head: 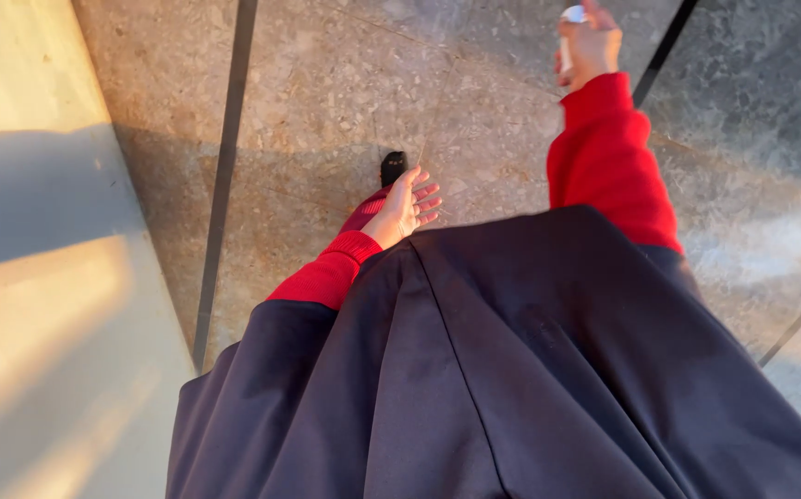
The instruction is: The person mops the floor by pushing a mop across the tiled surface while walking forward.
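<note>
Looking down, I see my left hand [407, 205] hanging loosely at my side, fingers slack and slightly spread, holding nothing. It sits just over the hem of my dark navy garment [530, 370], with the red sleeve [326, 273] running back from the wrist. Just beyond the fingertips, the black toe of my shoe [393, 166] shows against the floor, with a bit of red cloth beside it.

My right hand [587, 42] is raised ahead of me near the top edge of the view, fingers curled closed around a small pale, rounded object [573, 14]. Only its top shows above my fingers, so I cannot tell what kind of thing it is, nor whether it is a container or bears any label. The other red sleeve [608, 157] runs down from that wrist.

Underfoot is a speckled stone floor [345, 83] in grey-brown slabs, split by dark narrow joints [226, 166]. Along my left runs a pale, smooth wall [40, 277], lit warm by low sunlight with a band of shadow across it.
</note>
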